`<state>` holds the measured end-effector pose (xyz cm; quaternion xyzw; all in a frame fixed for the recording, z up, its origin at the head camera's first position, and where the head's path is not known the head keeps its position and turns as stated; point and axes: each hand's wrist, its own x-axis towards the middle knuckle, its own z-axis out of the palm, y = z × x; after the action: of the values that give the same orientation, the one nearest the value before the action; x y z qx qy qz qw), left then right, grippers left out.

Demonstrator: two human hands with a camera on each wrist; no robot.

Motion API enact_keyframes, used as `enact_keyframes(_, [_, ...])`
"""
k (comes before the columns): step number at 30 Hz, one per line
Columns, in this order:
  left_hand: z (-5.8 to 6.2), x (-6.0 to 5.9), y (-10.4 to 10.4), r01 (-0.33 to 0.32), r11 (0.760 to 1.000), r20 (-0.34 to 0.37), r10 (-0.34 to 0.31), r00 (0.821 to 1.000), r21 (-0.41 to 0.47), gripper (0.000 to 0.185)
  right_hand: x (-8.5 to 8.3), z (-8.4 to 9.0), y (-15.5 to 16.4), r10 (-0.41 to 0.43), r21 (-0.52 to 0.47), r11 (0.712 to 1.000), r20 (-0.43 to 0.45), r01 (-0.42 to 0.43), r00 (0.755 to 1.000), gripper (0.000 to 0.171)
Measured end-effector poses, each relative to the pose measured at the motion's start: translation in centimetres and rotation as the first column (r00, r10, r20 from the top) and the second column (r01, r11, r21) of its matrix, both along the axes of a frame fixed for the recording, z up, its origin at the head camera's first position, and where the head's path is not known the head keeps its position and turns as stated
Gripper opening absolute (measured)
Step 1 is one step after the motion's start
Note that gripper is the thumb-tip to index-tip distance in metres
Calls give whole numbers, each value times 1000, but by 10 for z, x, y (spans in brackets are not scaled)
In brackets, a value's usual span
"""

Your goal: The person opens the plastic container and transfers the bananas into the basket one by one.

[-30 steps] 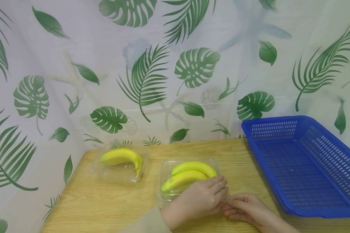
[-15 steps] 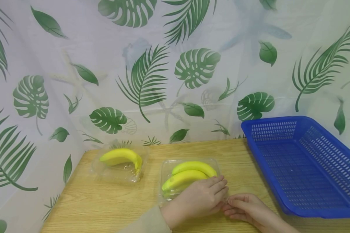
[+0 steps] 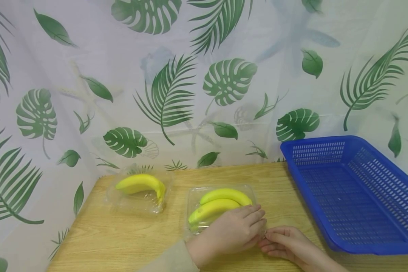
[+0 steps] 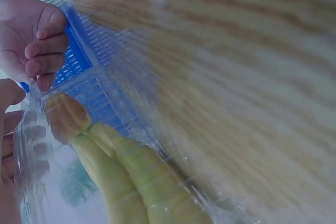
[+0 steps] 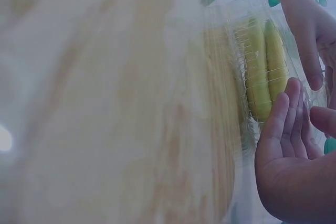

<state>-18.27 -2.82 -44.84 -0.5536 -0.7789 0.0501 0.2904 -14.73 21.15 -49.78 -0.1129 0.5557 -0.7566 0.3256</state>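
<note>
Far left on counter (image 3: 129, 241): left clear box (image 3: 153, 209) with single banana (image 3: 136, 183). Mid-counter: middle clear box (image 3: 192, 194), two bananas (image 3: 214, 209) inside, long axes running left to right, left ends slanting near. Fruit lies left and far of both grips. Left hand (image 3: 232, 231), nearer bananas, rests against box's right side, fingers straight. Right hand (image 3: 287, 241) appears to pinch near right corner. Far right: blue basket (image 3: 377, 248).

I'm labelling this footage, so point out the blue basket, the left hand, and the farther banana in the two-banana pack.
Blue basket (image 3: 351, 200), head view: bare mesh floor.
Left hand (image 3: 235, 229), head view: back of the hand.
Farther banana (image 3: 226, 194), head view: middle of its peel.
</note>
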Motion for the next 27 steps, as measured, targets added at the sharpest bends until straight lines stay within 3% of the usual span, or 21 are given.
enact_keyframes(8, [2,1,3,35,999,16,-36,999,36,30,0,-4,2,24,-42,999,-17,-25,1000,33])
enact_keyframes(17, [4,3,0,0,1000,37,0,999,0,38,2,-4,4,67,-46,997,-1,-67,998,30])
enact_keyframes(27, [12,7,-11,-28,999,13,28,1000,-46,43,4,-7,2,117,-23,993,26,-116,993,34])
